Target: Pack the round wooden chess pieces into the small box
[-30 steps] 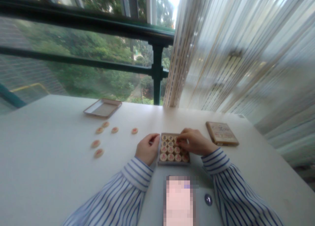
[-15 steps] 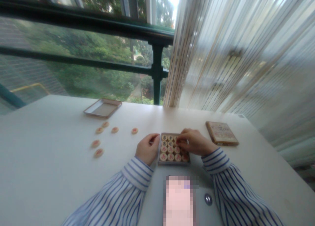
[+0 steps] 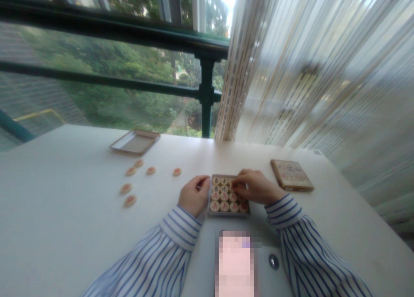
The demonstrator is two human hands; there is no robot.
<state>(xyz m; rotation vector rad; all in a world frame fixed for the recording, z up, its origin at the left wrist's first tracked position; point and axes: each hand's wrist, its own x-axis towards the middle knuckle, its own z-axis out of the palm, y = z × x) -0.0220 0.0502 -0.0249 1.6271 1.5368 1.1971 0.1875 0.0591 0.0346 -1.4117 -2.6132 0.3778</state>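
Note:
A shallow square box [image 3: 228, 216] holds rows of round xiangqi pieces [image 3: 224, 196], black characters in the far rows and red ones in the near rows. Against its left wall rests my left hand [image 3: 194, 195], fingers curled, thumb and fingertips at the edge. My right hand [image 3: 255, 187] reaches over the box's far right part, its fingers pinched together on a piece among the rows. That piece and its neighbours are mostly hidden under the fingers. Several loose red pieces [image 3: 130, 201] lie on the white table to the left.
An open tray-like lid [image 3: 136, 144] lies at the table's back left. A closed, printed box [image 3: 292, 175] sits to the right. Close to me are a blurred-out phone-shaped thing [image 3: 236, 267] and a small shiny dark oval [image 3: 274, 261]. Beyond the table [image 3: 64, 172] runs a green railing [image 3: 206, 94].

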